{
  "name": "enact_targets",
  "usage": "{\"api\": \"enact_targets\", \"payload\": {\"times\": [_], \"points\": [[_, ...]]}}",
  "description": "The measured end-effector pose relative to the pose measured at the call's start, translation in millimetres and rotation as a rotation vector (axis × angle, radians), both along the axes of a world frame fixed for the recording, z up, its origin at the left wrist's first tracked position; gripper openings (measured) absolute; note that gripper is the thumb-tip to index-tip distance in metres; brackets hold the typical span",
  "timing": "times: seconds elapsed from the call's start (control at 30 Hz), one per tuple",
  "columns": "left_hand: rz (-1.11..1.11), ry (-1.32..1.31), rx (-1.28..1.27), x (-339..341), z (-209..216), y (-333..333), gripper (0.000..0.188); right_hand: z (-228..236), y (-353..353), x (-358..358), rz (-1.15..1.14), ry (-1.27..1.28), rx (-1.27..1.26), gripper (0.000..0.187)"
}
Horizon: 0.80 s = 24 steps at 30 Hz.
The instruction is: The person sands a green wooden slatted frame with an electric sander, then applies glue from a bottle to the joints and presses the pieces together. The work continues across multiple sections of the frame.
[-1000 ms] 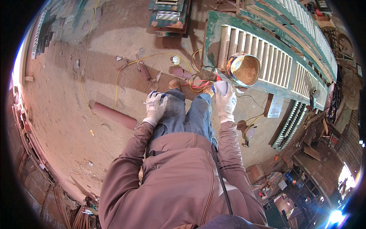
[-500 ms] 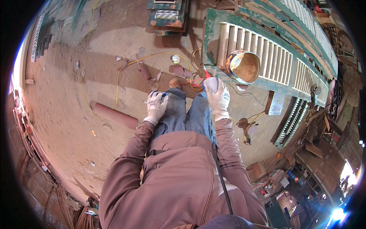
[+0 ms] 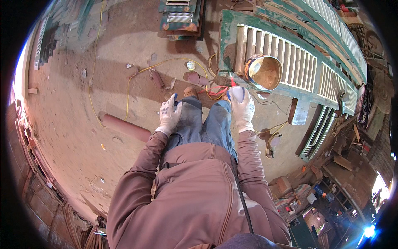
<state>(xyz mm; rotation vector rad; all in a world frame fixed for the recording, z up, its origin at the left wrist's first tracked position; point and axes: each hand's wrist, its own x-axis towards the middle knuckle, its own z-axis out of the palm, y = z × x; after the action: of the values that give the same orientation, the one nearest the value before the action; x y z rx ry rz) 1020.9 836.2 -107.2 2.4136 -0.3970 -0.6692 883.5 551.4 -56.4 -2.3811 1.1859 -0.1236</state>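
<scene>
My left hand (image 3: 169, 114), in a white knitted glove with blue fingertips, is beside my left knee. Its fingers are loosely bent and apart, with nothing visible in them. By the right knee, my right hand (image 3: 243, 111) wears the same kind of glove and is closed on a pale grey, rounded, flat-looking piece (image 3: 237, 93); its exact kind I cannot make out. Just beyond that piece lies a red cable end (image 3: 233, 83), near a tangle of red cord (image 3: 217, 90). Whether the cable touches the piece cannot be told.
A paint bucket (image 3: 266, 73) with brown contents stands on a green louvred shutter (image 3: 226, 41) at the right. A yellow cord (image 3: 128, 89) loops over the floor. A reddish-brown roll (image 3: 125, 127) lies left of me. A disc-headed tool (image 3: 273, 142) sits at right.
My right hand has moved slightly right with the pale piece, off the knee. My left hand has lifted a little and its fingers have spread.
</scene>
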Motion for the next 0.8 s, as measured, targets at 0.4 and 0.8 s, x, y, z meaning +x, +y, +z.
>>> {"api": "enact_targets", "payload": {"times": [0.4, 0.8], "points": [[-0.238, -0.357, -0.373, 32.7, 84.0, -127.9, 0.051, 24.0, 23.5, -23.5, -0.311, -0.389, 0.56, 0.069], [-0.95, -0.738, -0.104, 38.3, 132.4, -323.5, 0.017, 33.8, -2.3, -124.1, -0.517, -0.491, 0.512, 0.062]]}}
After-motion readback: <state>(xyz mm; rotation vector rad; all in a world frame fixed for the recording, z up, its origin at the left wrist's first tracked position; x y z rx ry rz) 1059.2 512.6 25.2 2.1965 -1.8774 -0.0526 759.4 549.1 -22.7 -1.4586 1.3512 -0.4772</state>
